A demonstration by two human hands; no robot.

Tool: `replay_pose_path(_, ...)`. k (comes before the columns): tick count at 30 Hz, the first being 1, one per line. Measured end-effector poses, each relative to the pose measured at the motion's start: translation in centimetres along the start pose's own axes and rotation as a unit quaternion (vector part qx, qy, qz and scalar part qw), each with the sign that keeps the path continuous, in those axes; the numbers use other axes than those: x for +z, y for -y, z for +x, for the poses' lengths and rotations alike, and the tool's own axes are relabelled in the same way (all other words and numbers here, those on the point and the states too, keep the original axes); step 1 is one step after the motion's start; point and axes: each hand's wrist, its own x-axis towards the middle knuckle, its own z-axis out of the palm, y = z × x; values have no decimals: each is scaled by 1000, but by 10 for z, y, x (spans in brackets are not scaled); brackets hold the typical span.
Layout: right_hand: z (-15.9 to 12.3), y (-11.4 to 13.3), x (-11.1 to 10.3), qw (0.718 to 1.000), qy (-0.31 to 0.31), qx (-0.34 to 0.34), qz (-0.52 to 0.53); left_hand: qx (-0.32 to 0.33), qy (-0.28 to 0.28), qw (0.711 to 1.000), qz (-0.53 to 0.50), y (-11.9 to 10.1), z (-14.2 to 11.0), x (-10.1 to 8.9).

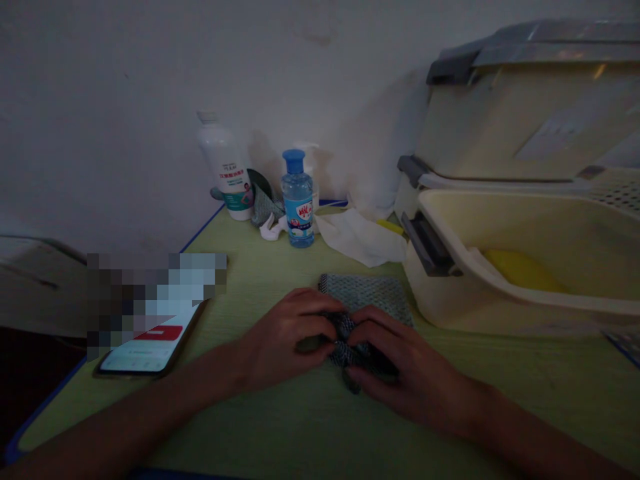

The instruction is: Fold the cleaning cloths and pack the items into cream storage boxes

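Both hands work on a small, dark patterned cloth (345, 325) just above the table. My left hand (286, 337) grips its left side, thumb and fingers pinched together. From the right, my right hand (407, 363) has its fingers closed on the other side of the same cloth. The cloth looks bunched or folded, and much of it is hidden by my fingers. Right behind my hands, a light grey-green textured cloth (373, 293) lies flat on the table.
A phone (150, 347) lies left. Behind stand a white bottle (223, 167), a blue-capped bottle (298, 207) and a pump bottle (313, 167), near white tissue (357, 237). On the right, a cream bin (450, 313) holds something yellow (520, 270), below a lidded box (480, 127).
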Motion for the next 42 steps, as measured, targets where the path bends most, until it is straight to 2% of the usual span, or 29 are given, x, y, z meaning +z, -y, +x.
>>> replay_pose_path(10, -1, -1, -1, 994, -31, 109, -12, 28, -105, 994, 21, -2, 3, 5)
replay_pose_path(20, -3, -7, -3, 989, -45, 41, -132, 33, -176, 983, 42, 0, 4, 8)
replay_pose_path(42, -1, -10, -7, 981, -13, 31, -192, 38, -169, 984, 49, 2, 3, 8)
